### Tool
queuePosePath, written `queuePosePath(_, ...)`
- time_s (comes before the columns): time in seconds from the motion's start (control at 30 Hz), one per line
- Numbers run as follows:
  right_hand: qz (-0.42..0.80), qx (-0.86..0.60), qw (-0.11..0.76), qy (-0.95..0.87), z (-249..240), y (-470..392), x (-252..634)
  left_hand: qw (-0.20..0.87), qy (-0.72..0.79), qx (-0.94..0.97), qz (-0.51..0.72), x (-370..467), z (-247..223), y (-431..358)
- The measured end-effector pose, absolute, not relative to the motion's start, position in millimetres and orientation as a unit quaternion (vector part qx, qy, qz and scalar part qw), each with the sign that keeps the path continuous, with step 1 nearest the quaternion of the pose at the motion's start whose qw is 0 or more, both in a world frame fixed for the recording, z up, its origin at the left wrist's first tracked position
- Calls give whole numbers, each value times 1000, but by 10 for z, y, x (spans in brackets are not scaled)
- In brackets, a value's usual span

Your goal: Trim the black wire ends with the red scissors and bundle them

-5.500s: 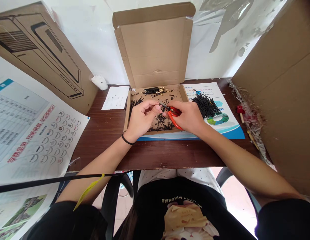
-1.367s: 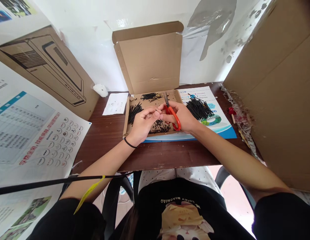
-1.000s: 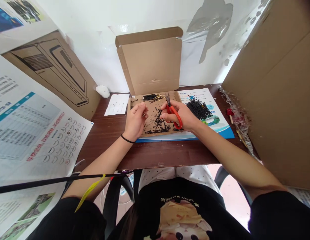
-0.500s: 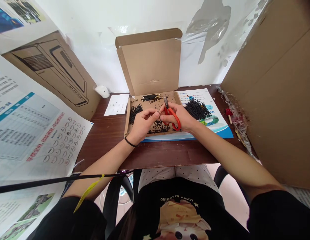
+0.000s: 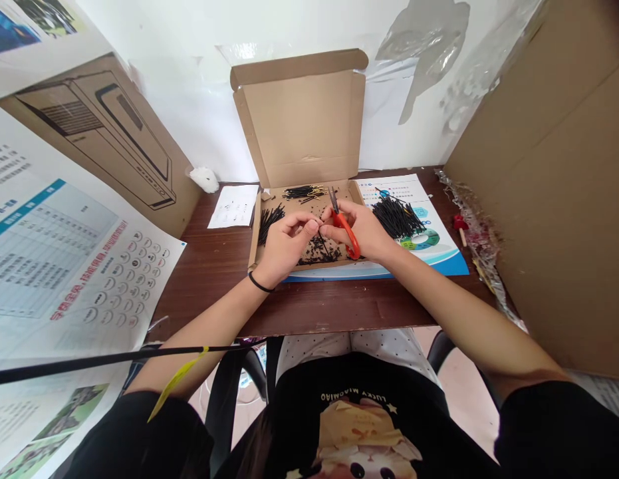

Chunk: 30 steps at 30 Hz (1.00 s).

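Note:
My left hand (image 5: 288, 247) is closed in a pinch over the open cardboard box (image 5: 252, 249), with a thin black piece (image 5: 323, 241) hanging at its fingertips. Red-handled scissors (image 5: 352, 241) rest in my right hand (image 5: 362, 229), blades pointing up and away; its thumb and finger meet the left fingertips. Inside the box lie a bundle of black sticks (image 5: 270, 221) at the left, another with gold-coloured ends (image 5: 305, 193) at the back, and scattered black bits (image 5: 316, 256). A larger black pile (image 5: 399, 218) sits on a printed sheet right of the box.
The box lid (image 5: 302, 126) stands upright against the wall. A small white paper (image 5: 233, 206) lies left of the box. At the right are a red object with a wooden stick (image 5: 460, 227) and crumpled plastic (image 5: 481, 249). Cardboard panels flank the table (image 5: 329, 309).
The camera view has shifted slightly. Both hands stay together at nearly the same place, and the scissors have turned a little in my right hand, their handles looking closer together.

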State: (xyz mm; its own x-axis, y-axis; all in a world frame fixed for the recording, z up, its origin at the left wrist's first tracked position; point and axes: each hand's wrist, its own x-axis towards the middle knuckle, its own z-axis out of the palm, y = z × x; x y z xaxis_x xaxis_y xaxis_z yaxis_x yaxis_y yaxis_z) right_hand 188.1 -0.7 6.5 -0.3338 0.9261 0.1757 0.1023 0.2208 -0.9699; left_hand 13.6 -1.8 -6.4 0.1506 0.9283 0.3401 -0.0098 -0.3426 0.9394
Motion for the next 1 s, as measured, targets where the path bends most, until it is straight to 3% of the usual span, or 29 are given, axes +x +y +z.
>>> queuePosePath(0.17,212,-459,406,-761,91,-30,1915,325,389,681,528,91,-27,-16)
queuePosePath(0.27,134,-466,368,-794,102,-50,1935,291,388,695,531,76,-40,2)
queuePosePath(1.0,18,-473,290,-832,50,-45,1950,183,400,728,526,41,-83,27)
